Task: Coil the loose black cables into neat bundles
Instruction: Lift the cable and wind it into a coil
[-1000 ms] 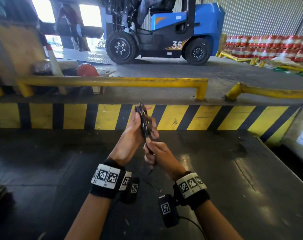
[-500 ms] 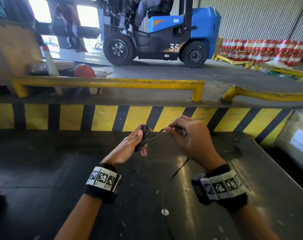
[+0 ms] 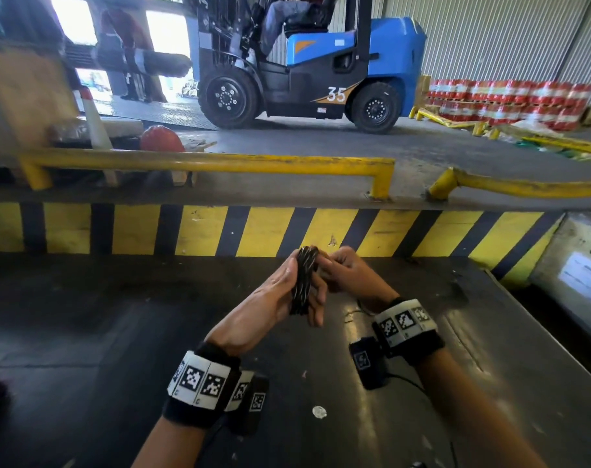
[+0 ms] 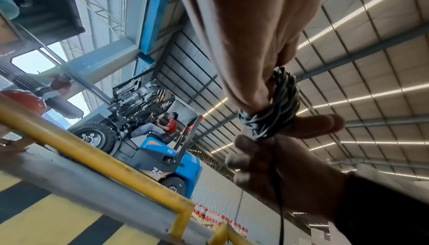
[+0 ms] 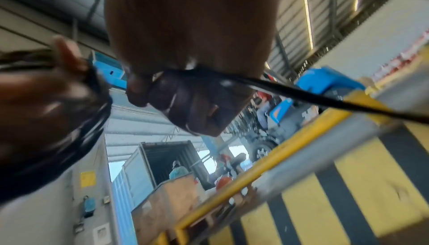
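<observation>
Both forearms reach out over a dark, scuffed metal platform point(image 3: 152, 332), each wrist wrapped in a black band with white coded tags. The left hand point(image 3: 274, 298) is raised above that surface with its fingers held fairly straight, and the black cable bundle point(image 3: 303, 282) is looped around them in a tight oval coil, standing nearly upright between thumb side and fingertips. In the left wrist view the coil point(image 4: 274, 105) shows as many glossy turns wound over the fingers point(image 4: 320, 126), which poke out through the loops.

The right hand point(image 3: 346, 271) is just beside the coil, touching it near the top, its fingers curled and pinching the loose end of the cable. The right wrist view, though blurred, shows that free strand point(image 5: 301, 94) running taut from the closed fingers point(image 5: 192, 105) off to the side; the left wrist view shows a thin strand point(image 4: 281, 203) hanging down past the right hand.

Beyond the hands the platform ends at a wall painted in yellow and black hazard stripes point(image 3: 253, 231). On top of it runs a yellow guard rail point(image 3: 220, 163), with a red hard hat point(image 3: 160, 140) and a traffic cone point(image 3: 96, 126) behind it to the left. Farther back a blue forklift point(image 3: 314, 72) marked 35 stands on the concrete floor with a seated driver, and stacked red and white packs point(image 3: 510, 103) line the corrugated wall on the right.
</observation>
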The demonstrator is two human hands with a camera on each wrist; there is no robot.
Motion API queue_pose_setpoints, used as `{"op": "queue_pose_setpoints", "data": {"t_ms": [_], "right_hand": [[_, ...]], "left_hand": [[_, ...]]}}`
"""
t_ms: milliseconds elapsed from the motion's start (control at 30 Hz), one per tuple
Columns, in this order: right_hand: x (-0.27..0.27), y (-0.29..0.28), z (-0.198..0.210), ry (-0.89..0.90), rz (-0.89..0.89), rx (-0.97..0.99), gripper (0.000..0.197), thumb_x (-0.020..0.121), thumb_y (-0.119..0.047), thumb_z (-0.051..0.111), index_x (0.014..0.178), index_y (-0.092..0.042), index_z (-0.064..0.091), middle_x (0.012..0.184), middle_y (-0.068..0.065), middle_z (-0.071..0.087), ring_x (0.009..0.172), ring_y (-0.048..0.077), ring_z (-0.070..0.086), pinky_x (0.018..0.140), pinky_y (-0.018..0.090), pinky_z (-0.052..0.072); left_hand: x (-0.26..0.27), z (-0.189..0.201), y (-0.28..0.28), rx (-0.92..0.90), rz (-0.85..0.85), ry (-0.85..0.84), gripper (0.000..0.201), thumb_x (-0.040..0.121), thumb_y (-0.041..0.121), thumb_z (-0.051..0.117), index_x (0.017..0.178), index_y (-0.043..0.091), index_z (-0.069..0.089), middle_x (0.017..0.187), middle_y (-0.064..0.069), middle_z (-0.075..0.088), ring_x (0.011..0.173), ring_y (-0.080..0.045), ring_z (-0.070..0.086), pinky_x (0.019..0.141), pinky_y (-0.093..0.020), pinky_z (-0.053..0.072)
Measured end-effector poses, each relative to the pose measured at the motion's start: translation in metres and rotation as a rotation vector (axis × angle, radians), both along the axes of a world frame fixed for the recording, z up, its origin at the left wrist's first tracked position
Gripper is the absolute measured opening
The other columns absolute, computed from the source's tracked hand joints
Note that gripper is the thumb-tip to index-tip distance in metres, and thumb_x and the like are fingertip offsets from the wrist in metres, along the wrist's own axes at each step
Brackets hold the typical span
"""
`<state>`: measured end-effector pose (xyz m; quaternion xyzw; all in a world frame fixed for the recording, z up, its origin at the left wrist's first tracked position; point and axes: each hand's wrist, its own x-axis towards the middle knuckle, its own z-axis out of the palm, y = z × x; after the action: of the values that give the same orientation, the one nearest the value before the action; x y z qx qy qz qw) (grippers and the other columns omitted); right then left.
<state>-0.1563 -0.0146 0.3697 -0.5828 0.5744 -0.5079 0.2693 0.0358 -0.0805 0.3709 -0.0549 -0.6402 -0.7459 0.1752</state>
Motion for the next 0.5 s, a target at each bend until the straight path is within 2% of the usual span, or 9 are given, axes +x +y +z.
{"op": "queue_pose_setpoints", "data": {"t_ms": [33, 100, 167, 233, 300, 400, 467, 500], "right_hand": [[0.006, 0.000, -0.008, -0.083, 0.000, 0.006, 0.061, 0.101, -0.041, 0.046, 0.046, -0.017, 0.058, 0.041, -0.006, 0.050, 0.035, 0.007, 0.039, 0.040, 0.018, 0.027], [0.017, -0.001, -0.021, -0.198, -0.020, 0.007, 0.065, 0.106, -0.040, 0.041, 0.052, -0.007, 0.056, 0.043, -0.002, 0.053, 0.036, 0.008, 0.042, 0.040, 0.018, 0.029], [0.027, -0.003, -0.032, -0.284, -0.031, 0.000, 0.064, 0.109, -0.031, 0.038, 0.048, -0.017, 0.054, 0.043, -0.005, 0.049, 0.036, 0.005, 0.039, 0.039, 0.016, 0.028], [0.039, -0.005, -0.044, -0.277, -0.034, 0.024, 0.058, 0.106, -0.038, 0.043, 0.053, -0.021, 0.056, 0.050, -0.002, 0.041, 0.039, 0.004, 0.035, 0.041, 0.016, 0.026], [0.050, 0.000, -0.054, -0.198, -0.012, 0.061, 0.056, 0.105, -0.040, 0.042, 0.059, -0.013, 0.056, 0.049, -0.006, 0.042, 0.039, 0.003, 0.036, 0.042, 0.014, 0.029], [0.063, 0.013, -0.057, -0.083, 0.052, 0.075, 0.055, 0.108, -0.028, 0.040, 0.061, -0.005, 0.055, 0.043, -0.012, 0.047, 0.041, -0.001, 0.038, 0.046, 0.009, 0.032], [0.064, 0.020, -0.048, 0.075, 0.044, 0.036, 0.051, 0.107, -0.029, 0.046, 0.062, -0.009, 0.057, 0.046, -0.012, 0.048, 0.044, -0.001, 0.040, 0.052, 0.008, 0.033], [0.062, 0.022, -0.041, 0.177, 0.030, 0.004, 0.048, 0.106, -0.029, 0.050, 0.062, -0.013, 0.058, 0.048, -0.012, 0.050, 0.046, -0.001, 0.042, 0.054, 0.010, 0.034]], "left_hand": [[-0.001, 0.002, -0.002, 0.008, 0.001, 0.006, 0.052, 0.107, 0.038, 0.023, 0.144, 0.004, 0.038, 0.106, -0.026, 0.055, 0.083, -0.033, 0.061, 0.081, -0.043, 0.054], [-0.004, 0.005, -0.004, 0.059, -0.005, 0.037, 0.053, 0.108, 0.039, 0.023, 0.145, 0.003, 0.038, 0.108, -0.027, 0.053, 0.086, -0.034, 0.060, 0.084, -0.042, 0.054], [-0.008, 0.007, -0.006, 0.179, 0.011, 0.112, 0.050, 0.109, 0.038, 0.021, 0.144, 0.008, 0.042, 0.107, -0.027, 0.055, 0.089, -0.035, 0.061, 0.086, -0.042, 0.055], [-0.013, 0.009, -0.015, 0.247, 0.121, 0.200, 0.046, 0.109, 0.037, 0.019, 0.139, 0.013, 0.044, 0.103, -0.021, 0.059, 0.089, -0.032, 0.064, 0.086, -0.040, 0.056], [-0.019, 0.014, -0.031, 0.150, 0.305, 0.232, 0.042, 0.109, 0.038, 0.020, 0.135, 0.015, 0.043, 0.097, -0.017, 0.059, 0.083, -0.030, 0.064, 0.083, -0.038, 0.055], [-0.022, 0.012, -0.058, -0.125, 0.560, 0.125, 0.039, 0.111, 0.032, 0.020, 0.135, 0.009, 0.040, 0.092, -0.017, 0.056, 0.073, -0.028, 0.063, 0.074, -0.032, 0.055], [-0.019, 0.003, -0.071, -0.268, 0.631, 0.005, 0.038, 0.112, 0.030, 0.020, 0.136, 0.007, 0.039, 0.091, -0.020, 0.054, 0.071, -0.027, 0.062, 0.073, -0.034, 0.056], [-0.017, -0.003, -0.074, -0.342, 0.646, -0.057, 0.036, 0.112, 0.029, 0.022, 0.134, 0.010, 0.041, 0.091, -0.020, 0.053, 0.072, -0.028, 0.062, 0.075, -0.038, 0.055]]}}
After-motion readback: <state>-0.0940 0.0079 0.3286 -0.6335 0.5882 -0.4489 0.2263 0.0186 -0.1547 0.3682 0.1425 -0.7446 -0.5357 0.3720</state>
